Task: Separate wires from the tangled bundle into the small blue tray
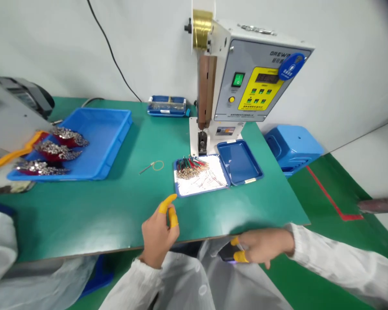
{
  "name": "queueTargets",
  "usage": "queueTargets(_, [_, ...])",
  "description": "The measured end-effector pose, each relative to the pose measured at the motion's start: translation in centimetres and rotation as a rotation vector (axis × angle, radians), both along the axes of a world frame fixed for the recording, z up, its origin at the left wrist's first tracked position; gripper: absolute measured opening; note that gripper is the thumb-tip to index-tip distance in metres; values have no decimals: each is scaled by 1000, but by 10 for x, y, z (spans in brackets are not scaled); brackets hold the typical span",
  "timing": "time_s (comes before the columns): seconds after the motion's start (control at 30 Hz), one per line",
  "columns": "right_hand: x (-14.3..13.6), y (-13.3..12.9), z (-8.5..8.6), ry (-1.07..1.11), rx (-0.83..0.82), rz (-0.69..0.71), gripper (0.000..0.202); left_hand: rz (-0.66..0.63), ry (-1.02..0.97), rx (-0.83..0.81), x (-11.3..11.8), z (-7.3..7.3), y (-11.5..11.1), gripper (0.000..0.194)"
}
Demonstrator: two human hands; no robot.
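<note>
My left hand (160, 232) is raised over the front edge of the green table (116, 215), yellow covers on its fingertips. Its index finger points toward the near edge of a blue-rimmed tray (202, 192), and nothing shows between its parted fingers. Down at my lap, my right hand (261, 245), also with yellow fingertip covers, holds a dark flat object (226, 252) that looks like a phone. The tray has a white lining, with a heap of small coloured wires with metal ends (192, 168) on it. An empty blue tray (239, 161) lies at its right.
A crimping machine (255, 77) stands behind the trays. At the left, a large blue bin (100, 146) holds wire bundles. A small tool with a ring (147, 168) lies mid-table. Blue stools (294, 144) stand right; another person's sleeve (0, 245) is at left.
</note>
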State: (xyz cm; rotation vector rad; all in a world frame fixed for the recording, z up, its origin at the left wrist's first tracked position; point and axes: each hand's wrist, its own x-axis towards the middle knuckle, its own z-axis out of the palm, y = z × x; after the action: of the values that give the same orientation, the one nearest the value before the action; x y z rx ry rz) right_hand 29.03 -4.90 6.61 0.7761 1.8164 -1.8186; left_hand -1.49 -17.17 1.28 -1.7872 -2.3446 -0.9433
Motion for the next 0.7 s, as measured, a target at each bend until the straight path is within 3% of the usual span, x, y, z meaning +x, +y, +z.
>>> queueTargets(0.1, [8, 14, 32, 16, 191, 82, 37, -139, -49, 12, -3, 22, 34, 41])
queueTargets(0.2, [9, 34, 56, 68, 59, -46, 48, -249, -46, 18, -2, 37, 76, 35])
queueTargets(0.3, [5, 54, 63, 133, 12, -188, 48, -294, -38, 34, 1, 41, 110, 33])
queueTargets(0.5, [-5, 94, 39, 322, 179, -79, 38, -427, 76, -20, 1, 40, 149, 37])
queueTargets(0.6, [-14, 122, 22, 377, 225, -263, 42, -503, 118, -58, -4, 43, 162, 39])
queueTargets(0.7, [-27, 149, 9, 435, 503, -379, 41, -472, 114, -55, -10, 45, 174, 36])
